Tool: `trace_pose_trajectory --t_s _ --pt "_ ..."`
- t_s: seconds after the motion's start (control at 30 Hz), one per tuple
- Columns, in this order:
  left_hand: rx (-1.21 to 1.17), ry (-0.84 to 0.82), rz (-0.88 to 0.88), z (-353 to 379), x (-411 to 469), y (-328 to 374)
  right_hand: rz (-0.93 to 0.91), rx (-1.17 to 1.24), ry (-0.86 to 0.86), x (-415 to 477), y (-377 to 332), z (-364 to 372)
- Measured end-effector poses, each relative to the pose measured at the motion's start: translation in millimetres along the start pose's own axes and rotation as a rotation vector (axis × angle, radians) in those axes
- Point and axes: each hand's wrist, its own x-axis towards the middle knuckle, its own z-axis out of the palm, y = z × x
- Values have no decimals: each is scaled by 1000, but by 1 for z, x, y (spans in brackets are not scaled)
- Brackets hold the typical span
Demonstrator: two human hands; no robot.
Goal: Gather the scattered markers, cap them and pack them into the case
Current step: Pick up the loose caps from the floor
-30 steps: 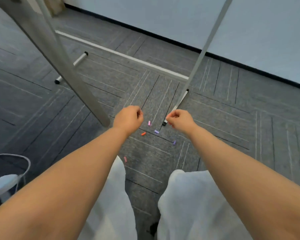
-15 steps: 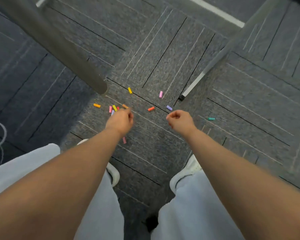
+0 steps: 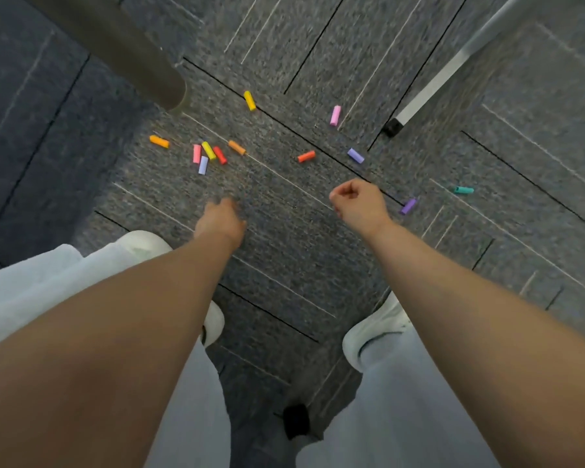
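Both hands low over the floor, scattered caps just ahead

The left hand (image 3: 222, 217) reaches down, too blurred to tell how its fingers lie. The right hand (image 3: 358, 204) hangs in a loose fist with nothing showing in it. The purple cap (image 3: 408, 206) lies just beside the right hand. The four-cap cluster (image 3: 207, 157) lies on the floor (image 3: 284, 265) beyond the left hand. The red-orange cap (image 3: 306, 156) sits between them, and the teal cap (image 3: 463, 190) is well apart to the right. Best, I judge, to scoop the cluster together, then pinch the strays singly off the carpet pile. The thick leg (image 3: 122, 52) crowds the cluster's far side and the slender leg (image 3: 419, 99) stands near the far caps; the carpet between the hands lies open. No markers or case are in view.
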Motion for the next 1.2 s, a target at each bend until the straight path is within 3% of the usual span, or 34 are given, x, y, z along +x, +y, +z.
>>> trace_pose_trajectory --t_s 0.2,0.4,0.63,0.8,1.03,1.2 --pt "-36 -28 13 26 15 -3 -15 -8 79 13 21 6" --pt "-62 135 120 44 11 -7 29 -104 332 19 51 -17" --pt "-153 259 370 41 10 48 129 -489 368 31 80 -49" --pt "-103 319 429 36 12 85 161 -420 335 42 85 -52" --pt "-67 235 552 35 21 120 35 -386 259 55 91 -67" --pt "21 232 642 39 23 147 100 -268 454 65 99 -103"
